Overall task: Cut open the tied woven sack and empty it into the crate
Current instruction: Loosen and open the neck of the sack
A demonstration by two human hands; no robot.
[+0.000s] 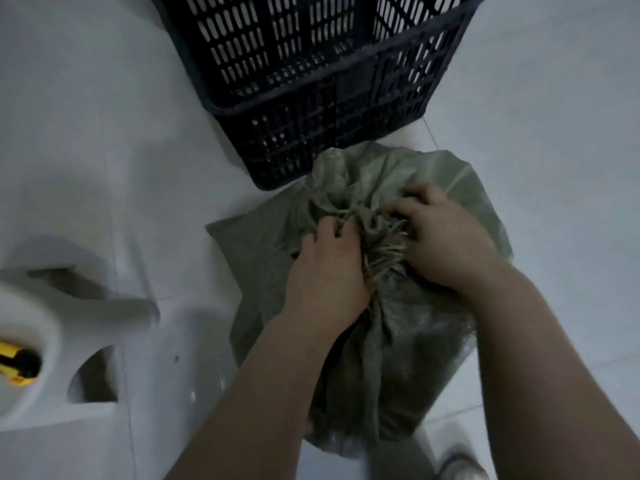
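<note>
A grey-green woven sack [408, 344] stands on the pale tiled floor, its neck bunched and bound with frayed tan twine [375, 233]. My left hand [327, 268] grips the gathered neck from the left, fingers curled into the fabric at the knot. On the right side of the knot my right hand [446, 237] has its fingers curled into the twine and the sack's folds. Just behind the sack a black slotted plastic crate [311, 109] stands with nothing visible inside. A yellow and black utility knife [15, 363] lies on a white stool at the left edge.
The white plastic stool [52, 327] with cut-out holes stands to the left of the sack. A light shoe [460, 465] shows at the bottom edge below the sack. Pale floor tiles surround the crate and sack.
</note>
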